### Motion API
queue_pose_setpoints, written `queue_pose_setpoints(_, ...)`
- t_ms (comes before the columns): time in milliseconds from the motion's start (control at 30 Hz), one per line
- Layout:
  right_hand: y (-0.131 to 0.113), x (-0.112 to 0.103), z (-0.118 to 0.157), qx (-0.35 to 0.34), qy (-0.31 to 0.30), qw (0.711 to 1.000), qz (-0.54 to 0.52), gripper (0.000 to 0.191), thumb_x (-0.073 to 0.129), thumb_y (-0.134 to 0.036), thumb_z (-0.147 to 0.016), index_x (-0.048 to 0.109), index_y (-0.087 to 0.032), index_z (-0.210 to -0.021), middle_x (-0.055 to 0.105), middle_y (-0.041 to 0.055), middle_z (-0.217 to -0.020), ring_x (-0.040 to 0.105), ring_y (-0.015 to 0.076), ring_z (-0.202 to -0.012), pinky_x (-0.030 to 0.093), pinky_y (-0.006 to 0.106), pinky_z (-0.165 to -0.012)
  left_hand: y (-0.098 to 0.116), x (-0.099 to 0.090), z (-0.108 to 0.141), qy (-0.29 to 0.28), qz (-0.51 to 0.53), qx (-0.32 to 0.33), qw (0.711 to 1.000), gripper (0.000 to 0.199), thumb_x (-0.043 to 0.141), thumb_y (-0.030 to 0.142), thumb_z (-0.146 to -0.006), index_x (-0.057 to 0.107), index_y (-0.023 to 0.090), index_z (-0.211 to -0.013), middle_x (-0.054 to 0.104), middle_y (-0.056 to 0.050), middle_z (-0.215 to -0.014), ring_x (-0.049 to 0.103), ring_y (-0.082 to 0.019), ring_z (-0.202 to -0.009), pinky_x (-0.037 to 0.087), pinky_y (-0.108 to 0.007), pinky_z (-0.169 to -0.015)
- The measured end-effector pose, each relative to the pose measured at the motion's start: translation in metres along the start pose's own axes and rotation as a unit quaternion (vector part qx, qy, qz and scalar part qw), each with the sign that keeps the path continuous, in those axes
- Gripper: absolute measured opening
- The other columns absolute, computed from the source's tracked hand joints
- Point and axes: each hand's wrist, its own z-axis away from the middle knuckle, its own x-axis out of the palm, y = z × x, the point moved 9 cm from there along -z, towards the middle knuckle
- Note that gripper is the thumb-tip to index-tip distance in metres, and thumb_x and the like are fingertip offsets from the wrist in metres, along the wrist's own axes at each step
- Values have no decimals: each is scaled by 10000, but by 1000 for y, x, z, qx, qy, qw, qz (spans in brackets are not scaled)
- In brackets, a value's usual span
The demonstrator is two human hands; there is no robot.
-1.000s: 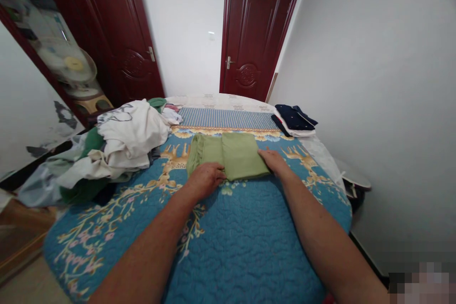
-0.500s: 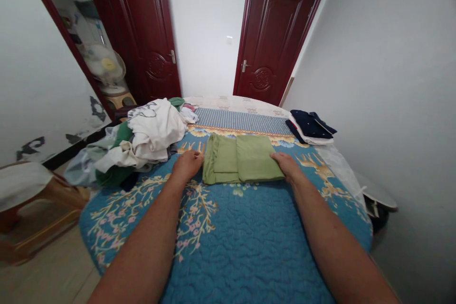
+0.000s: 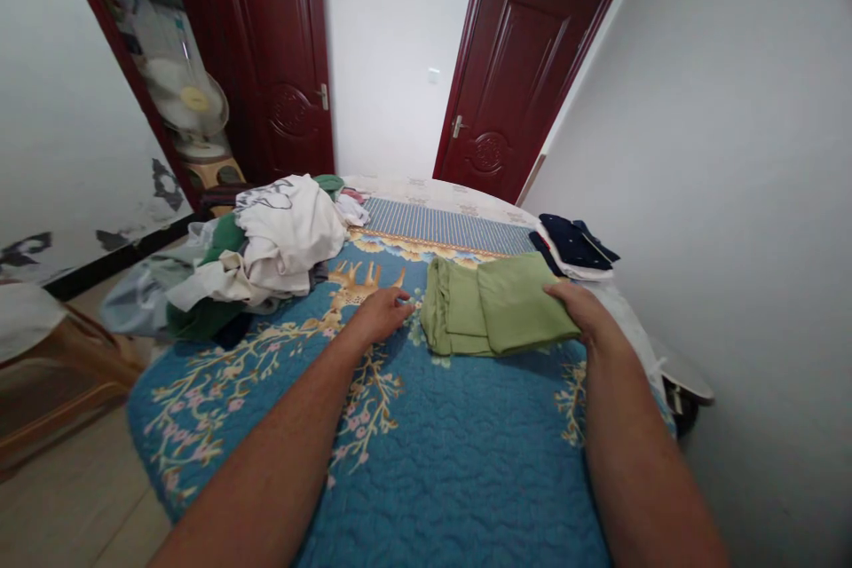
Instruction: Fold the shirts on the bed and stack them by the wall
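Note:
A folded light green garment [image 3: 489, 302] lies over the blue quilted cover [image 3: 459, 435], its right part lifted a little. My right hand [image 3: 576, 306] is closed on its right edge, thumb on top and the other fingers hidden beneath. To the left of the garment, my left hand [image 3: 386, 315] hovers just off its rolled edge, with a small gap between. Its fingers are slightly curled and apart, with nothing in them. What kind of garment this is cannot be made out.
A loose heap of clothes [image 3: 286, 235], white, green and grey, lies on the left of the bed. Folded dark and white clothes [image 3: 576, 244] are stacked at the far right by the wall. A stool [image 3: 59, 364] stands at the left, and a fan [image 3: 186, 102] behind it.
The green garment has shifted right, with my right hand on its edge. My left hand has come off its left edge and its fingers have parted. The view has moved slightly.

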Motion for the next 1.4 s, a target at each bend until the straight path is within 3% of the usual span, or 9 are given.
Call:
queue_pose_setpoints(233,-90,35,7,-55,-10,974,219,220,667,-412,-829,686,-198,-779,677,34,-726,602,193,-692,390,295,-612,1,4,2,-3,156,-30,987,519,696,487,-910,713,147,-1302,804,-116,-1039,775,-242,-889,552,-272,-649)
queue_pose_setpoints(400,-143,106,23,-115,-35,940,319,205,640,-378,-902,673,-192,-823,677,39,-779,581,184,-725,353,293,-648,-1,16,3,-29,332,-68,940,607,736,621,-893,681,164,-1289,779,-167,-1204,769,-230,-937,610,-318,-764)
queue_pose_setpoints(567,-145,186,57,-147,-74,931,325,211,579,-347,-980,716,-188,-960,762,85,-923,657,212,-829,397,291,-720,-3,32,4,-66,448,-109,885,585,647,642,-971,638,161,-1304,790,-141,-1066,755,-198,-819,613,-314,-744)
queue_pose_setpoints(700,-119,223,90,-189,-98,911,354,232,570,-357,-1016,738,-196,-1002,794,119,-1004,705,240,-924,439,309,-800,-1,37,2,-67,449,-92,886,487,680,498,-973,652,157,-1320,800,-112,-999,762,-204,-818,606,-298,-719)
queue_pose_setpoints(933,-94,196,95,-233,-47,926,294,288,486,-296,-1043,757,-209,-994,794,93,-984,726,227,-942,513,316,-889,-3,27,-7,29,250,-8,968,827,703,147,-867,438,169,-1650,815,-88,-1071,765,-214,-871,629,-336,-818)
queue_pose_setpoints(1067,-83,176,85,-307,31,911,272,445,448,-357,-1065,715,-147,-1353,708,187,-1405,628,305,-1345,467,456,-1177,9,22,-6,54,110,79,989,682,638,88,-876,598,171,-1551,758,-132,-1385,736,-253,-1203,568,-391,-1093)
queue_pose_setpoints(1200,-52,196,84,-327,-13,887,326,604,480,-460,-1076,592,-111,-1556,489,211,-1674,365,365,-1608,347,563,-1297,14,24,-6,48,15,89,995,598,609,88,-891,675,152,-1482,724,-136,-1462,670,-272,-1356,466,-410,-1230)
queue_pose_setpoints(1300,-39,203,83,-315,-32,886,338,626,426,-470,-1103,568,-88,-1578,448,212,-1704,314,363,-1637,334,561,-1310,17,25,-5,45,14,81,996,631,625,102,-873,662,141,-1502,716,-142,-1471,680,-279,-1330,478,-402,-1220)
queue_pose_setpoints(1400,-36,198,79,-311,-30,896,317,612,410,-455,-1110,569,-97,-1580,462,202,-1697,318,343,-1639,326,552,-1318,14,29,-3,9,82,46,996,732,650,141,-845,591,153,-1575,746,-140,-1393,760,-253,-1049,625,-383,-988)
